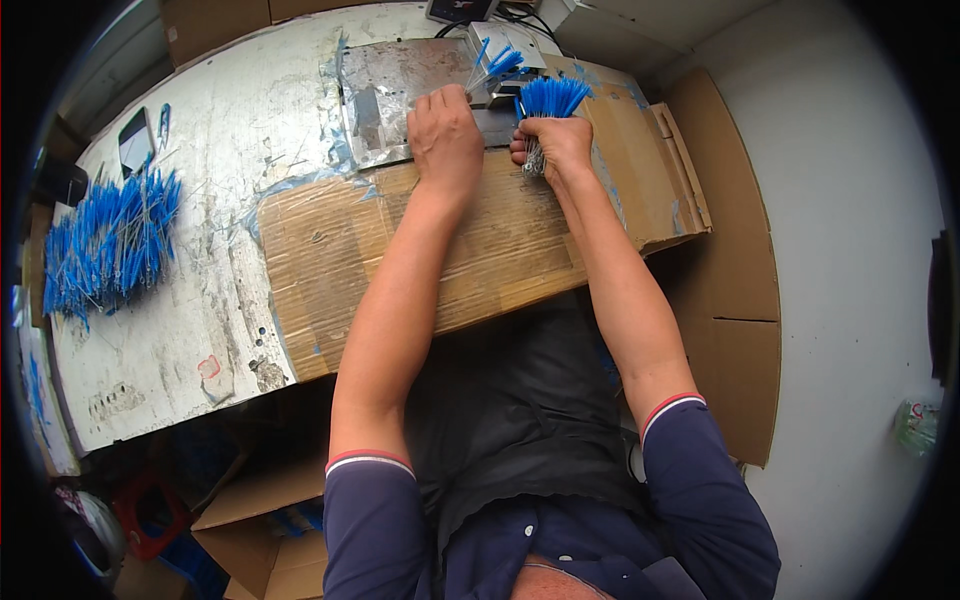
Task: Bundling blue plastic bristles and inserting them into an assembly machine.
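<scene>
Forward, arms point(385, 300) outstretched, hands point(445, 135) curled, slightly apart

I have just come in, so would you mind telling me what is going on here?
The person's right hand grips a thick bundle of blue-ended, wire-like pieces. The left hand is over the metal plate, close to a smaller bunch; its grip is unclear. A larger pile lies on the table's left side.
</scene>
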{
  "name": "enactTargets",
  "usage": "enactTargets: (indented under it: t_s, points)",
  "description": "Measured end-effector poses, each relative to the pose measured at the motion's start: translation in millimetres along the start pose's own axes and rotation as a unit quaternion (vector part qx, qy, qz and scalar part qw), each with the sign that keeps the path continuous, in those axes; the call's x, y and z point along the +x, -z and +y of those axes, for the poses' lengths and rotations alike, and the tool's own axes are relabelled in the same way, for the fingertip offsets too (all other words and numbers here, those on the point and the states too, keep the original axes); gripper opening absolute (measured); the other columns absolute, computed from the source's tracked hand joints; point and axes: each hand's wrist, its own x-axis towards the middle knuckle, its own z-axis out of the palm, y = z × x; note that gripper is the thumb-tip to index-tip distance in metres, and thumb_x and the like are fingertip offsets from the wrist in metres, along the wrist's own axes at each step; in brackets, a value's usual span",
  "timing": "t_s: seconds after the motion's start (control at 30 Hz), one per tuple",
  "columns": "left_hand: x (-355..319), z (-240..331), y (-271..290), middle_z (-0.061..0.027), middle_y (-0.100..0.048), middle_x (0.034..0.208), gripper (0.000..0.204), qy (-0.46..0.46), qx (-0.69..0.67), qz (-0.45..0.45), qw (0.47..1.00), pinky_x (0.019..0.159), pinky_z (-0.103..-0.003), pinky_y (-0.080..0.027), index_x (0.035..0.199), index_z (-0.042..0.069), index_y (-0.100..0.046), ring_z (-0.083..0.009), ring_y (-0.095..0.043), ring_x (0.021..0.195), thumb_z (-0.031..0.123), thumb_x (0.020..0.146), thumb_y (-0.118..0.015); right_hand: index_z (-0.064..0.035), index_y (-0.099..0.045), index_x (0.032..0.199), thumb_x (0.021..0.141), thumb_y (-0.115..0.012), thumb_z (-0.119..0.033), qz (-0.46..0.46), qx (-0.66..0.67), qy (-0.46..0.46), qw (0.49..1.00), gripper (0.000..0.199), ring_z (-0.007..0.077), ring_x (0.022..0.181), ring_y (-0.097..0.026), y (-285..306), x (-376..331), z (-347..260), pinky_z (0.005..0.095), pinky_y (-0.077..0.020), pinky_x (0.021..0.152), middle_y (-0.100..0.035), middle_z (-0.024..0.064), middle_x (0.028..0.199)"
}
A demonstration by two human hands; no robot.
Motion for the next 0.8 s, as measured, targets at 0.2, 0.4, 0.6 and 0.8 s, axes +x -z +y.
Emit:
enactTargets:
  t_s: [0.2, 0.4, 0.6, 0.8]
  points:
    - [-1.1, -0.4, -3.0, -0.0117, -0.067, 0.089, 0.011, -0.015, -0.006, -0.022, 1.0, 0.081, -0.042, -0.044, 0.095, 0.007, -0.061, -0.0302, -0.062, 0.089, 0.005, 0.086, -0.055, 0.0096, -0.061, 0.074, 0.077, -0.067, 0.009, -0.022, 0.138, -0.057, 0.989, 0.007, 0.0258, 0.053, -0.065, 6.5, 4.5, 2.9, 0.0371, -0.0548, 0.042, -0.064, 0.0187, 0.069]
    - [-1.2, -1.4, -3.4, -0.0143, -0.067, 0.087, 0.011, -0.023, -0.029, -0.06, 0.998, 0.077, -0.044, -0.047, 0.095, 0.006, -0.061, -0.0328, -0.062, 0.085, 0.004, 0.087, -0.055, 0.0088, -0.062, 0.074, 0.077, -0.07, 0.007, -0.022, 0.142, -0.028, 0.989, 0.008, 0.0266, 0.054, -0.065, 9.7, -0.2, 10.5, 0.0374, -0.056, 0.044, -0.065, 0.0184, 0.07]
    - [-0.5, 1.7, 0.5, -0.0157, -0.067, 0.088, 0.011, -0.024, -0.031, -0.077, 0.996, 0.078, -0.045, -0.047, 0.095, 0.005, -0.061, -0.034, -0.062, 0.084, 0.003, 0.087, -0.054, 0.0099, -0.063, 0.077, 0.076, -0.071, 0.006, -0.041, 0.179, -0.034, 0.982, 0.008, 0.0265, 0.057, -0.068, 19.4, -3.7, 12.2, 0.0372, -0.0599, 0.048, -0.067, 0.0191, 0.072]
    - [0.0, 4.6, 3.4, -0.0155, -0.067, 0.088, 0.011, -0.042, -0.006, -0.094, 0.995, 0.077, -0.045, -0.048, 0.094, 0.004, -0.061, -0.034, -0.062, 0.085, 0.002, 0.085, -0.054, 0.0095, -0.064, 0.077, 0.076, -0.07, 0.007, -0.039, 0.187, -0.046, 0.981, 0.007, 0.0258, 0.056, -0.067, 21.2, -3.9, 13.8, 0.0383, -0.0608, 0.048, -0.066, 0.018, 0.071]
